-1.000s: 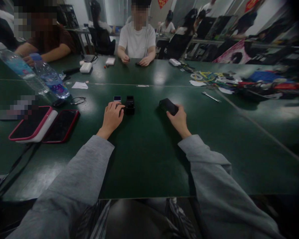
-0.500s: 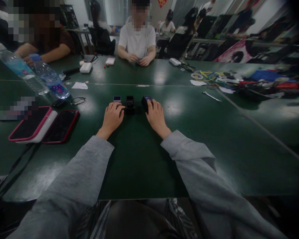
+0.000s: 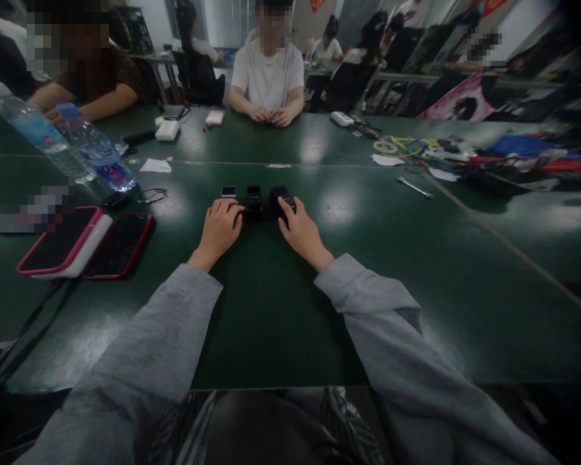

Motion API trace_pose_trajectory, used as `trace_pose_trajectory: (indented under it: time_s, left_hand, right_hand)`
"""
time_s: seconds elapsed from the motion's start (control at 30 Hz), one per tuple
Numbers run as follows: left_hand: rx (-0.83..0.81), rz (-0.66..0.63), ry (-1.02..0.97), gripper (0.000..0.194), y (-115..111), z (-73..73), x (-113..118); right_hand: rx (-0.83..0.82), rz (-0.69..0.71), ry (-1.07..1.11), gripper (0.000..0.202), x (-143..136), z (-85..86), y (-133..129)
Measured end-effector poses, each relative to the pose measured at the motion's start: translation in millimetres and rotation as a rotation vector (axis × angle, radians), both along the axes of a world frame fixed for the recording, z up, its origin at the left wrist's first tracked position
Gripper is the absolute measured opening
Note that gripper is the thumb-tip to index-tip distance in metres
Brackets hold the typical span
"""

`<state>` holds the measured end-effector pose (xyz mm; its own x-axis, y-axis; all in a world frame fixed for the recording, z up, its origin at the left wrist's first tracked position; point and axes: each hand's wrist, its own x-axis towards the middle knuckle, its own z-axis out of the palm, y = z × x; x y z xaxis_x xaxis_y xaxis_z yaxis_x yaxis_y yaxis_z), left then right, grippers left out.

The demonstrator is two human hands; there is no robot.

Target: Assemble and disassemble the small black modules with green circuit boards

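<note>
Three small devices sit in a row on the green table (image 3: 261, 310). My left hand (image 3: 219, 229) is curled round the near part of a small pale-edged device (image 3: 228, 192); its dark screen shows past my fingertips. Beside that hand, in the middle, is a boxy black device (image 3: 254, 200), close to my left fingertips. On the right, my right hand (image 3: 303, 229) grips a larger black device (image 3: 281, 194) by its near right side, thumb on the left and fingers over the edge. My hand partly hides it.
Left are two phones (image 3: 119, 248) (image 3: 62, 239), a white item, water bottles (image 3: 106, 165) and a thin cable (image 3: 152, 195). A wrench (image 3: 415, 187) and tangled wires (image 3: 430, 152) lie right. Across the table a person in a white shirt (image 3: 268, 74) handles something small; another person sits far left.
My right hand has brought the larger black device leftward, closer to the middle one, and its fingers have shifted on it. My left hand has hardly moved.
</note>
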<state>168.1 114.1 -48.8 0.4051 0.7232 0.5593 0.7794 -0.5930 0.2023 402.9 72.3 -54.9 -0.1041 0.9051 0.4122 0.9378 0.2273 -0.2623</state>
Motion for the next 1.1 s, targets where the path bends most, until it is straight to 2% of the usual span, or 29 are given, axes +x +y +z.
trace_pose_trajectory:
  time_s: [0.2, 0.4, 0.57, 0.7, 0.87, 1.03, 1.1]
  left_hand:
    - [-0.002, 0.0, 0.0, 0.025, 1, -1.0, 0]
    - [0.015, -0.003, 0.012, 0.025, 2, -2.0, -1]
    - [-0.006, -0.009, -0.001, 0.025, 1, -1.6, 0]
    - [-0.008, -0.009, -0.005, 0.026, 1, -1.0, 0]
    - [0.01, -0.001, 0.008, 0.025, 1, -1.8, 0]
    - [0.006, -0.001, 0.004, 0.025, 1, -2.1, 0]
    - [0.004, 0.001, 0.005, 0.025, 1, -1.8, 0]
  right_hand:
    - [0.011, -0.118, 0.001, 0.056, 0, 2.1, -1]
    - [0.051, -0.112, 0.035, 0.055, 3, -0.4, -2]
    - [0.161, -0.126, 0.118, 0.057, 8, 11.4, -5]
    - [0.209, -0.193, 0.169, 0.058, 25, 16.5, -4]
    - [0.215, -0.335, 0.187, 0.056, 53, 3.6, 6]
    - [0.085, -0.307, 0.113, 0.056, 60, -10.6, 12]
    - [0.088, -0.302, 0.08, 0.056, 60, -13.5, 12]
